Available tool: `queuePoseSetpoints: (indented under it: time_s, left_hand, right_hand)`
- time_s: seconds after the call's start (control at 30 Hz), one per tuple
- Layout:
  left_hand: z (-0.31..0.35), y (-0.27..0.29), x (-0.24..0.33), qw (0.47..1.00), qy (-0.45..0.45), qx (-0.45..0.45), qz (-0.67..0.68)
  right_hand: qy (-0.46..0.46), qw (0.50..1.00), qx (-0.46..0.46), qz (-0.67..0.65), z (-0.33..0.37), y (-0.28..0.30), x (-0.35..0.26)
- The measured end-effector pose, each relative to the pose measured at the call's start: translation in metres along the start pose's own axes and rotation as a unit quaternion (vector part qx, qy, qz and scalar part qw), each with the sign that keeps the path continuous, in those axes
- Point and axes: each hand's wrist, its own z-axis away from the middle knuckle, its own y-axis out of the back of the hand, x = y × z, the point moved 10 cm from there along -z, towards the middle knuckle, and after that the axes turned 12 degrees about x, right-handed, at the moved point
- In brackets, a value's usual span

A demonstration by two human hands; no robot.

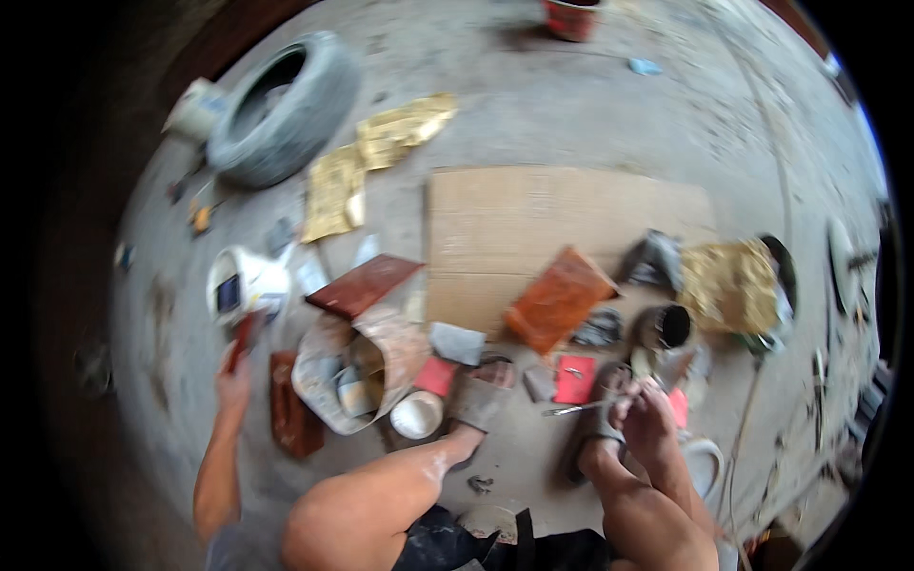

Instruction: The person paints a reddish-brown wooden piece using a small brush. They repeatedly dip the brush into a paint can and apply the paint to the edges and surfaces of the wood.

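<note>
Your left hand (232, 385) grips one dark red piece (246, 337) near a white bucket (259, 283); its near-upright long axis points up, slightly right, beyond the fingers. Three reddish blocks (560, 300) lie between your hands. One thin metal tool (571, 410), nearly level, points left from your right hand's (647, 417) pinching fingers.

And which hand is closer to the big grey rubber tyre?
Left. The left hand, holding a flat dark red piece, is on the near side of the tyre; the right hand, with a thin metal tool, is farther off, well over to the right.
</note>
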Motion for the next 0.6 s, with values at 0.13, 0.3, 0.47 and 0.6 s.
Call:
queuePoseSetpoints:
  time_s: [0.13, 0.3, 0.47, 0.6]
  left_hand:
    - [0.004, 0.107, 0.043, 0.97, 0.131, 0.202, 0.037]
    - [-0.018, 0.088, 0.223, 0.933, 0.181, 0.071, 0.304]
    - [-0.014, 0.034, 0.318, 0.913, 0.145, -0.04, 0.379]
    - [-0.005, -0.016, 0.346, 0.891, 0.146, -0.124, 0.411]
  right_hand:
    - [0.035, 0.999, -0.023, -0.03, -0.001, 0.001, -0.023]
    - [0.137, 0.99, 0.036, 0.02, -0.004, -0.019, -0.058]
    - [0.293, 0.861, 0.076, 0.409, -0.02, -0.07, -0.104]
    - [0.371, 0.709, 0.034, 0.599, -0.038, -0.116, -0.111]
